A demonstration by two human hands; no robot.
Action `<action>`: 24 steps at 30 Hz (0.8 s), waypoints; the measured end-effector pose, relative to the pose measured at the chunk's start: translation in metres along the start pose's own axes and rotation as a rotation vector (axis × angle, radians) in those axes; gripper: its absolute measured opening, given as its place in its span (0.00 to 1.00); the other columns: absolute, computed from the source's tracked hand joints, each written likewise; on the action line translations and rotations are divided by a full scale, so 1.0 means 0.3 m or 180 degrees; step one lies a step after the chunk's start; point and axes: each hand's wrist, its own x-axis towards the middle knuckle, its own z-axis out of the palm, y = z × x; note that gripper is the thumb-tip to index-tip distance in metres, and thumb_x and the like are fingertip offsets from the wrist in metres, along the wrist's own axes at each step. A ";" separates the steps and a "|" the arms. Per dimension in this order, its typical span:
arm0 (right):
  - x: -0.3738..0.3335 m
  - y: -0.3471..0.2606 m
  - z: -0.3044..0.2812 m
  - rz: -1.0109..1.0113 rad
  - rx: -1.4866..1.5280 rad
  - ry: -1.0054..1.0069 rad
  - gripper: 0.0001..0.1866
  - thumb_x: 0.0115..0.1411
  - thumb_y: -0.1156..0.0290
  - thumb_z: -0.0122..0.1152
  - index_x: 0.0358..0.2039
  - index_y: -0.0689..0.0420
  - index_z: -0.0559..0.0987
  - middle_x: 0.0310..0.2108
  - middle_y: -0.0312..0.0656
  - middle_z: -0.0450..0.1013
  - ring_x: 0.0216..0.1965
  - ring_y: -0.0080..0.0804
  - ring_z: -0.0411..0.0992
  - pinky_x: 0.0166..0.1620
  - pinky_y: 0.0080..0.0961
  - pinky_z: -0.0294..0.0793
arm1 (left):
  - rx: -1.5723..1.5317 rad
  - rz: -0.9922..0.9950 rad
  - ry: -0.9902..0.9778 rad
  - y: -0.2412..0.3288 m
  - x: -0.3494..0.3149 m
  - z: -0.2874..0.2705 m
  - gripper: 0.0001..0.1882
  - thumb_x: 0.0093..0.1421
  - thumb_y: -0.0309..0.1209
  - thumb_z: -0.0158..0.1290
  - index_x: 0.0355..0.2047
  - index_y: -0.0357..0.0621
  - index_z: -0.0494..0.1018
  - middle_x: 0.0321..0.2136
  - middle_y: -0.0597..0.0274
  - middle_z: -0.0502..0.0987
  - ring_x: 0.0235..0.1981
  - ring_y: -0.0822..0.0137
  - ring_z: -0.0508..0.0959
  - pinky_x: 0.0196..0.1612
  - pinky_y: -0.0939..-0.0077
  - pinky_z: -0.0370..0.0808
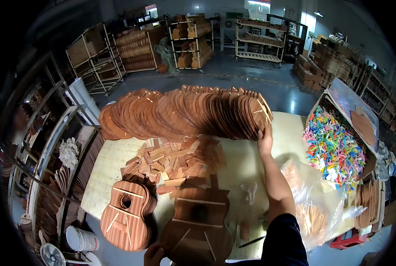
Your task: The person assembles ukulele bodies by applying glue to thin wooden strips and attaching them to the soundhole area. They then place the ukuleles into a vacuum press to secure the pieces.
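Observation:
My left hand is at the lower edge of the view, closed on the lower left edge of a brown guitar-shaped wooden panel. This panel has a round sound hole and thin pale brace strips, and it lies in shadow. My right hand reaches forward, with its fingers closed on the bottom edge of a braced guitar panel at the right end of a long leaning row of panels. A stack of braced guitar panels lies to the left of the shaded one.
Loose small wood blocks are heaped mid-table. A box of colourful small plastic pieces stands right, beside a clear plastic bag. A dark pen-like tool lies near the front. Shelving, a white bucket and a fan are left.

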 end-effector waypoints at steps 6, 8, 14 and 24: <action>-0.471 -0.542 -0.387 0.1540 0.0977 -0.1571 0.14 0.62 0.73 0.58 0.47 0.63 0.76 0.15 0.30 0.66 0.18 0.13 0.62 0.23 0.15 0.64 | -0.0090 0.0015 -0.1444 0.091 -0.005 0.012 0.13 0.64 0.26 0.49 0.48 0.37 0.71 0.38 0.62 0.77 0.39 0.73 0.76 0.43 0.78 0.74; -0.671 -0.610 -0.527 0.1052 0.0289 -0.1264 0.13 0.59 0.73 0.60 0.45 0.63 0.77 0.15 0.31 0.65 0.18 0.13 0.62 0.23 0.15 0.64 | 0.0166 0.0140 -0.2186 0.118 0.001 0.025 0.12 0.65 0.25 0.45 0.48 0.37 0.70 0.38 0.55 0.76 0.37 0.68 0.77 0.39 0.73 0.76; -1.084 -0.821 -0.720 0.2225 -0.0199 -0.1491 0.16 0.58 0.71 0.62 0.46 0.64 0.77 0.30 0.45 0.78 0.29 0.25 0.75 0.35 0.22 0.73 | 0.0952 0.0546 -0.3337 0.095 0.042 0.049 0.11 0.63 0.24 0.49 0.45 0.40 0.72 0.35 0.60 0.77 0.32 0.73 0.78 0.34 0.78 0.75; -1.185 -0.944 -0.626 0.2513 -0.0273 -0.0810 0.19 0.60 0.70 0.60 0.50 0.64 0.75 0.35 0.40 0.75 0.32 0.22 0.70 0.36 0.18 0.69 | 0.1020 0.2530 -0.3165 0.072 0.047 0.042 0.06 0.57 0.25 0.55 0.36 0.41 0.76 0.32 0.58 0.78 0.33 0.64 0.79 0.37 0.73 0.74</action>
